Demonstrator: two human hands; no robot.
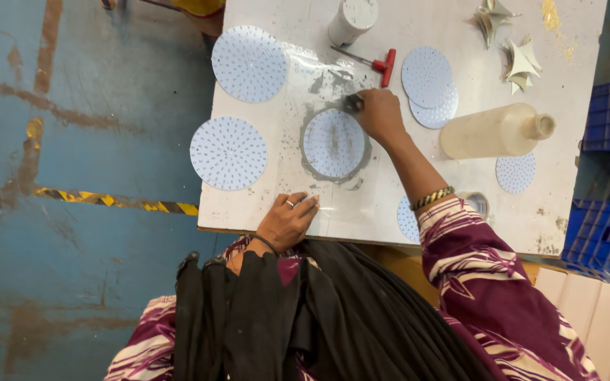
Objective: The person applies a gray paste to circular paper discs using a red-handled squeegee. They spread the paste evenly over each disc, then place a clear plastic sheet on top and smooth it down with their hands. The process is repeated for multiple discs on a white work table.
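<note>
Right hand (379, 116) closed around a small dark tool (353, 104), pressing at the upper rim of the round dotted disc (333, 143) mid-counter (460, 42). Left hand (287, 220) flat, fingers loosely spread, on the near counter edge. Likely thin, light, stiff, somewhat fragile; best gripped by the rim.

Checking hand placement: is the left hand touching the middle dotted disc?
Apart. The head view shows the left hand flat near the table edge, with bare tabletop between it and the middle disc.
</note>
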